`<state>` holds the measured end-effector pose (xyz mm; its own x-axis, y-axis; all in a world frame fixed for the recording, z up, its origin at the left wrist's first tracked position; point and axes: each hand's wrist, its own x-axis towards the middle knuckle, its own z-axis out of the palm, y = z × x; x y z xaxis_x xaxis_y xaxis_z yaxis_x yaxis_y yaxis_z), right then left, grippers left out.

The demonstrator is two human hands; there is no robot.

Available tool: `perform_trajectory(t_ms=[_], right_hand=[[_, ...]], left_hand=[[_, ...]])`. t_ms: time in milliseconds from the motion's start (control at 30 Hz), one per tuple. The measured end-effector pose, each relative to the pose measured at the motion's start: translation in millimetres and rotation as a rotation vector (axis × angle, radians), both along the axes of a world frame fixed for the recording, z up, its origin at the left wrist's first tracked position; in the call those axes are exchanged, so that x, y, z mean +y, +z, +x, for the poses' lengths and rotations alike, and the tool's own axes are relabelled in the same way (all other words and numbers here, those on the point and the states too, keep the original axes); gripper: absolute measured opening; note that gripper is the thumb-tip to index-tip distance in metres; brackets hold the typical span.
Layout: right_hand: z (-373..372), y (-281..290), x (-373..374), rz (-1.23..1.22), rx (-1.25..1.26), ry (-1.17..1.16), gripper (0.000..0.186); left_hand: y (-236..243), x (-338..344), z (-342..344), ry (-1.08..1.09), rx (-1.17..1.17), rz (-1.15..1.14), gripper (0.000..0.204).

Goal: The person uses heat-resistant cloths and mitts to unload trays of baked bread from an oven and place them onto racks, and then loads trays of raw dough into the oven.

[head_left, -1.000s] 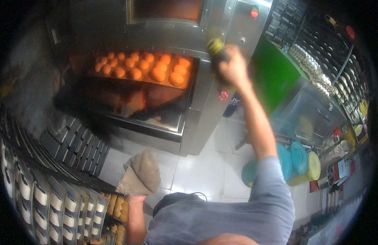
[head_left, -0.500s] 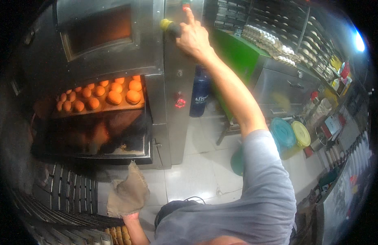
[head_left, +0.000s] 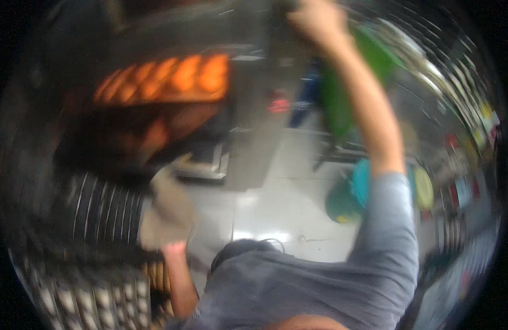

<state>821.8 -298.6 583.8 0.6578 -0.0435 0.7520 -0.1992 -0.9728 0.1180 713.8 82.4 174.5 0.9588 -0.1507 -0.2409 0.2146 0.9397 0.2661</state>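
Observation:
The view is blurred. My left hand [head_left: 174,248] grips a brown cloth [head_left: 168,212] below the oven's open door [head_left: 133,140]. Orange-lit round buns [head_left: 188,77] sit on a tray inside the steel oven [head_left: 254,66]. My right hand [head_left: 320,22] is raised to the oven's right column at the top edge, fingers bent around a dark thing that is mostly out of view. A red valve knob [head_left: 278,102] is on the column below it, and a dark blue object [head_left: 303,96] is beside that column.
Dark racks with pale pieces [head_left: 89,302] are at lower left, golden loaves [head_left: 155,275] beside them. A green cabinet [head_left: 366,55] is at right, with lidded teal [head_left: 359,181] and yellow [head_left: 424,187] tubs on the tiled floor [head_left: 270,214]. More laden racks line the right side.
My right hand rose to a red switch half a second ago; now that extended finger is no longer visible. The view has shifted and blurred. The cloth stays in my left hand.

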Motion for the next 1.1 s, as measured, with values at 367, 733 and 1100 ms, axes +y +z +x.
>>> perform_trajectory(t_ms=[367,733,1100], right_hand=[[19.9,-9.4,-66.0,-0.111,-0.104,-0.087,0.045],[35.4,-12.0,-78.2,-0.117,-0.064,-0.163,0.049],[50.6,1.2,-95.4,-0.243,0.067,-0.374,0.037]], left_hand=[[59.6,-1.2,5.7,0.001,-0.259,-0.203,0.060],[58.6,26.7,44.3,0.108,-0.167,0.023,0.058],[89.9,28.3,145.8,0.153,-0.136,0.234,0.054]])
